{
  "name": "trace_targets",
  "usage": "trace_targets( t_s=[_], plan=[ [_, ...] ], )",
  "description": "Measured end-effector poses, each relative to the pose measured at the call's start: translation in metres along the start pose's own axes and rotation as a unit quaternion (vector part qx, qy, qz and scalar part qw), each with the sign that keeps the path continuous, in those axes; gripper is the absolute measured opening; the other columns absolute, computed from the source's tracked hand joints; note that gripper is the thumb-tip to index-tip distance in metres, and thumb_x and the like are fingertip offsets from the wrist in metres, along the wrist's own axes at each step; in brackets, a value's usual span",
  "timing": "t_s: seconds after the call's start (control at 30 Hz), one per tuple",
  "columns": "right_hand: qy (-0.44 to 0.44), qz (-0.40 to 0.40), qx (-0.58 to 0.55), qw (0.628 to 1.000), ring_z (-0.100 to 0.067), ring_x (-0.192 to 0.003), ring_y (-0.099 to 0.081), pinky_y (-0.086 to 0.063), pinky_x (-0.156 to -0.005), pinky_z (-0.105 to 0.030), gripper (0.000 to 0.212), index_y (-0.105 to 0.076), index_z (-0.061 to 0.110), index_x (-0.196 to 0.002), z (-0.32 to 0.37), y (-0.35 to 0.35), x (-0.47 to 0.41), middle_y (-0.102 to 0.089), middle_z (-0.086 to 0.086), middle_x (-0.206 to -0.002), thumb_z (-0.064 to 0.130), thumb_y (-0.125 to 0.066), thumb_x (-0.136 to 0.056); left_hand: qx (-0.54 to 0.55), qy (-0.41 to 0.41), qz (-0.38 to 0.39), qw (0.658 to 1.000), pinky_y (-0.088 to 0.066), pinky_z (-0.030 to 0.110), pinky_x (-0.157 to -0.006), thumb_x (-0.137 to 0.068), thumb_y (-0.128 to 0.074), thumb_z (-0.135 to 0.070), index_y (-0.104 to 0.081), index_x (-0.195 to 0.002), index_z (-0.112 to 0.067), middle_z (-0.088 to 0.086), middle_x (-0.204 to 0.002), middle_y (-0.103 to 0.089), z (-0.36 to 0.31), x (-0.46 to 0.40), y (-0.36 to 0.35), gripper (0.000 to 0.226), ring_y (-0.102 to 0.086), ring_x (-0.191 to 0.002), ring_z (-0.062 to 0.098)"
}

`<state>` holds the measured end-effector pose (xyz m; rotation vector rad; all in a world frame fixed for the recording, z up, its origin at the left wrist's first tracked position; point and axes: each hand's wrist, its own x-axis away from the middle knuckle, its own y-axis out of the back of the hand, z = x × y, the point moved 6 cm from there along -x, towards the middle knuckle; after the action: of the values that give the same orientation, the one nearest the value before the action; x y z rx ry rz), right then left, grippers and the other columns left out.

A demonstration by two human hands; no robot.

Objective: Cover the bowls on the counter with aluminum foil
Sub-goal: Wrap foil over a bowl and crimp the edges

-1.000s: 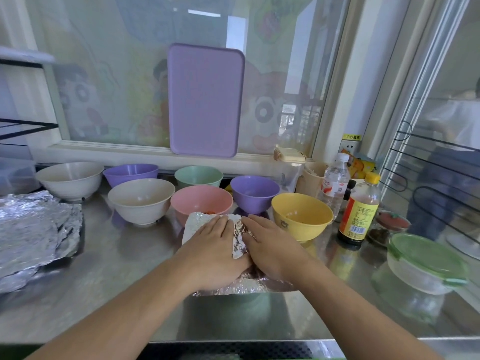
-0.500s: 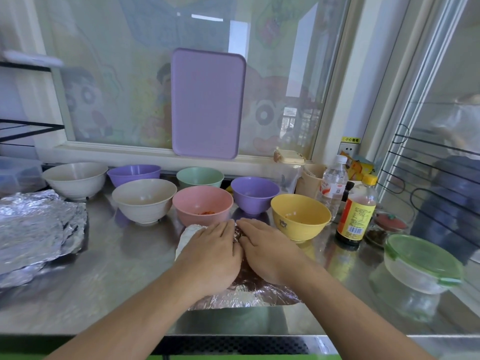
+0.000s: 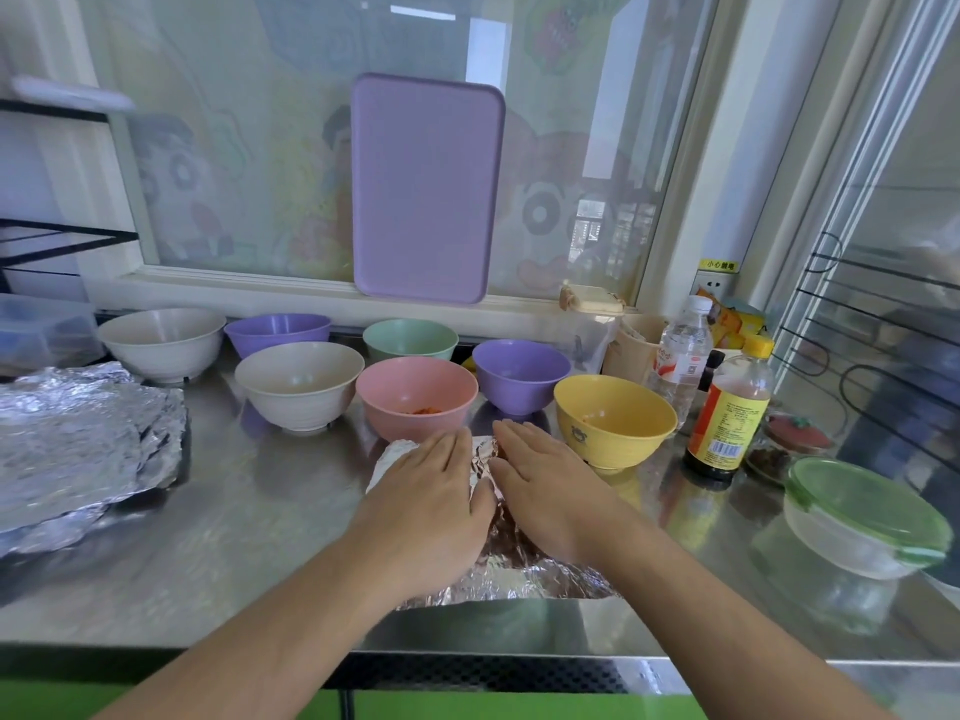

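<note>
Head view, one item logged: foil sheet (image 3: 524,574), crinkled, lying flat on the steel bench (image 3: 234,537) near its front edge, just in front of the pink bowl (image 3: 415,394) and beside the yellow bowl (image 3: 613,418).

Hands: left hand (image 3: 431,506) and right hand (image 3: 545,491) both laid palm-down on the sheet, fingers straight and close together, pressing rather than gripping; nothing is pinched that I can see.

Handling, as I judge it: very light, thin, no stiffness of its own, tears at a crease and keeps every dent (so smooth with flat palms, as here). I would take hold at two opposite edges or corners, lifting it taut, never by the middle.

Orientation: much of the sheet is hidden under the hands, so I cannot tell its full outline; the visible near edge runs left to right along the bench front, and I read the long axis as roughly that way.

Bowls behind stand uncovered. A second foil piece (image 3: 78,449) lies well apart at the left.
</note>
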<state>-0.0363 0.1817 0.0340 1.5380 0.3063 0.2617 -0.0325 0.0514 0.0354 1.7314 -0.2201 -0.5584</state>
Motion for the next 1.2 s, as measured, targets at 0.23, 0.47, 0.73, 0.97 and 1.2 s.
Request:
trace_targets(
  t_s=[0.23, 0.47, 0.73, 0.97, 1.2],
  plan=[
    [-0.057, -0.094, -0.045, 0.993, -0.022, -0.162, -0.011, -0.007, -0.132, -0.036, 0.102, -0.020, 0.005, -0.166, 0.003, -0.001, 0.024, -0.019, -0.009, -0.174, 0.061, 0.008, -0.085, 0.047, 0.024, -0.004, 0.999, -0.027, 0.031, -0.119, -0.100, -0.016, -0.055, -0.027, -0.159, -0.009, 0.005, -0.158, -0.039, -0.001, 0.005, 0.006, 0.076, -0.032, -0.145, 0.017],
    [-0.034, -0.040, 0.001, 0.999, -0.046, -0.144, -0.046, -0.042, -0.117, -0.055, 0.077, -0.064, 0.001, -0.127, 0.003, 0.003, 0.015, -0.048, -0.027, -0.155, 0.038, -0.008, -0.091, 0.002, 0.018, 0.017, 1.000, -0.001, 0.028, -0.129, -0.105, -0.013, -0.060, -0.001, -0.166, -0.004, 0.011, -0.175, -0.003, -0.005, 0.027, 0.007, 0.084, -0.002, -0.161, 0.019],
    [0.040, -0.081, 0.018, 0.996, -0.028, -0.156, -0.027, -0.031, -0.122, -0.048, 0.071, -0.047, 0.015, -0.152, 0.017, 0.012, -0.007, -0.031, -0.002, -0.170, 0.038, -0.002, -0.103, -0.022, -0.020, 0.015, 0.999, 0.011, 0.020, -0.123, -0.080, 0.014, -0.057, -0.004, -0.165, -0.002, 0.012, -0.175, -0.005, -0.011, 0.026, 0.015, 0.103, -0.003, -0.161, 0.018],
    [0.020, -0.142, -0.046, 0.989, -0.026, -0.143, -0.048, -0.043, -0.117, -0.038, 0.088, -0.055, 0.011, -0.147, 0.010, 0.025, 0.000, -0.054, -0.006, -0.154, 0.052, -0.011, -0.083, -0.037, -0.004, 0.013, 0.999, -0.053, 0.042, -0.058, -0.092, -0.048, -0.014, -0.058, -0.110, -0.002, 0.024, -0.094, -0.063, -0.015, -0.007, 0.019, 0.023, -0.063, -0.075, 0.040],
    [-0.022, -0.122, -0.037, 0.992, -0.053, -0.103, -0.069, -0.062, -0.088, -0.053, 0.031, -0.073, -0.005, -0.089, -0.025, -0.006, 0.012, -0.071, -0.035, -0.108, 0.011, -0.047, -0.091, -0.167, -0.078, 0.011, 0.983, -0.052, 0.053, -0.095, -0.096, -0.052, -0.013, -0.037, -0.142, 0.001, 0.032, -0.132, -0.051, -0.012, -0.022, -0.006, 0.051, -0.052, -0.120, 0.046]
  ],
)
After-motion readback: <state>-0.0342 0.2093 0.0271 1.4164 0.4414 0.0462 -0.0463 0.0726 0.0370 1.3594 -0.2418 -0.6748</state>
